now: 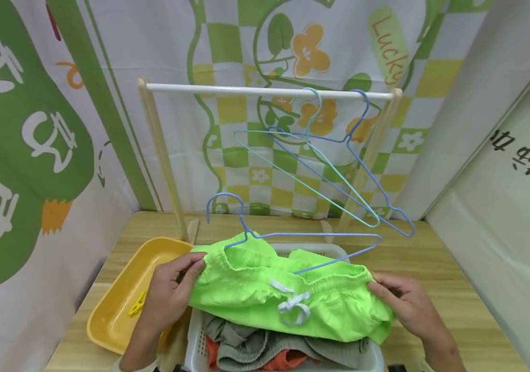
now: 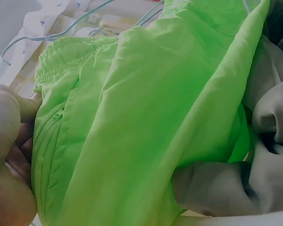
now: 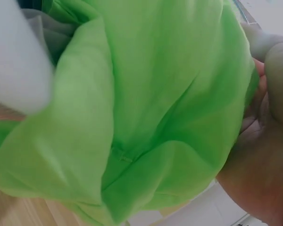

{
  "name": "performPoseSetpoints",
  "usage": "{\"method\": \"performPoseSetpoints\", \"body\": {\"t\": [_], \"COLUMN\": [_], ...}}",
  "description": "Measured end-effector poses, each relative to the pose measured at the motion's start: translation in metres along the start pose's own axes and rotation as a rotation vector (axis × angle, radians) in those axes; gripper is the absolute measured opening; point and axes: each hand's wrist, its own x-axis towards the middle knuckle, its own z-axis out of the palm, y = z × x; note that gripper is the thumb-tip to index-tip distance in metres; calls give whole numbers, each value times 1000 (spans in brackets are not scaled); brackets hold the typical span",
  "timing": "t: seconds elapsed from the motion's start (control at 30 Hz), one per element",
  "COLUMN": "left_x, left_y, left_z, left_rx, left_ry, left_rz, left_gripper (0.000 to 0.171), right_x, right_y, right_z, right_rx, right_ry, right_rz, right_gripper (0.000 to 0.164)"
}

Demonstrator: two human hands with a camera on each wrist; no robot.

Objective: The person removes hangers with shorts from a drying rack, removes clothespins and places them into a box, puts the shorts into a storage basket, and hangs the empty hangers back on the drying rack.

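Bright green shorts [image 1: 334, 305] with an elastic waistband and a white drawstring bow are spread between both hands. At the waistband's left end, my left hand [image 1: 172, 284] pinches the fabric between thumb and fingers. My right hand [image 1: 409, 305] pinches the opposite end. A blue hanger [image 1: 321, 235] sits partly inside the waist opening, its hook up at the left and its right corner above the fabric; its lower left part is hidden. The left wrist view shows a zipped side pocket on the shorts [image 2: 127, 117] beside the thumb. Loose folds hang in the right wrist view.
Below the shorts stands a pale basket [image 1: 192, 341] with grey and orange clothes [image 1: 246, 346]. A yellow tray [image 1: 102, 315] at the left holds a yellow clip [image 1: 137, 304]. Behind, a rack's white rod [image 1: 228, 90] carries a teal hanger [image 1: 269, 161] and another blue hanger [image 1: 381, 188].
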Motion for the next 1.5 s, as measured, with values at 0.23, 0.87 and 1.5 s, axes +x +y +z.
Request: {"method": "performPoseSetpoints", "body": {"t": [0.23,0.87,1.5], "left_x": [-2,-3,-4], "left_y": [2,2,7], "left_z": [2,10,15], "left_rx": [-16,14,104], "left_ry": [-113,-212,-386], "left_rz": [0,24,-122], "left_gripper": [32,29,15], "right_x": [-1,6,6], "right_y": [-1,-15,-21], "right_z": [9,-4,-2], "right_rx": [-110,-295,-116], "right_ry": [-129,25,-156], "right_rz": [150,142,-10], "right_gripper": [25,45,41]}}
